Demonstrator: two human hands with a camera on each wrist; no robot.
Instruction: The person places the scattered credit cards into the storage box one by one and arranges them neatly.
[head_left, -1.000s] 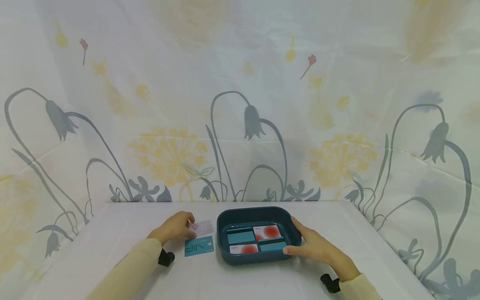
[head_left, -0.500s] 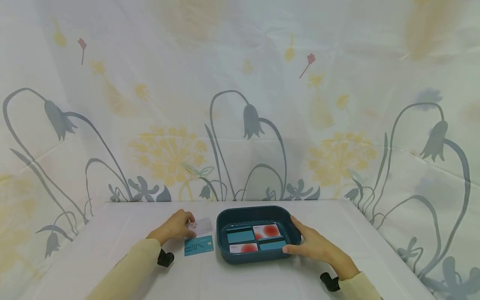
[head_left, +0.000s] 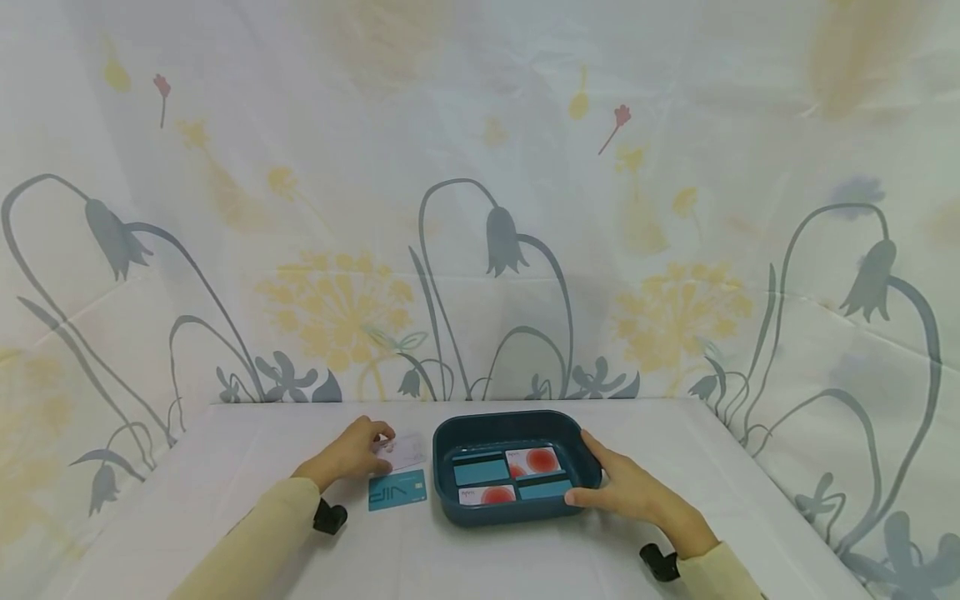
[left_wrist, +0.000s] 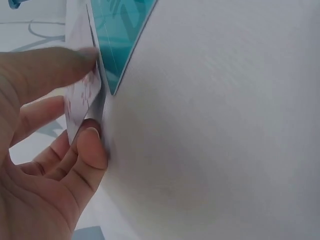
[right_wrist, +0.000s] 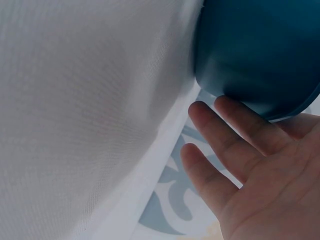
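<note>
My left hand [head_left: 348,452] pinches a pale pinkish card [head_left: 407,451] by its left end, thumb on one side and fingers on the other. In the left wrist view the card [left_wrist: 80,102] tilts up between them. Just in front of it lies a teal VIP card [head_left: 397,490], flat on the white cloth. My right hand [head_left: 637,497] rests against the right end of a dark teal tray [head_left: 487,515], its thumb at the front corner and fingers along the side. In the right wrist view several fingers [right_wrist: 220,135] stretch out nearly straight beside the tray wall.
Inside the tray lie two teal cards with dark stripes, one being the left-hand card [head_left: 480,472], and two white cards with red circles, such as the far one [head_left: 534,461]. A flower-patterned curtain [head_left: 480,208] hangs behind the table.
Both hands, the cards and the tray keep their places, apart from a slight shift of the whole head view.
</note>
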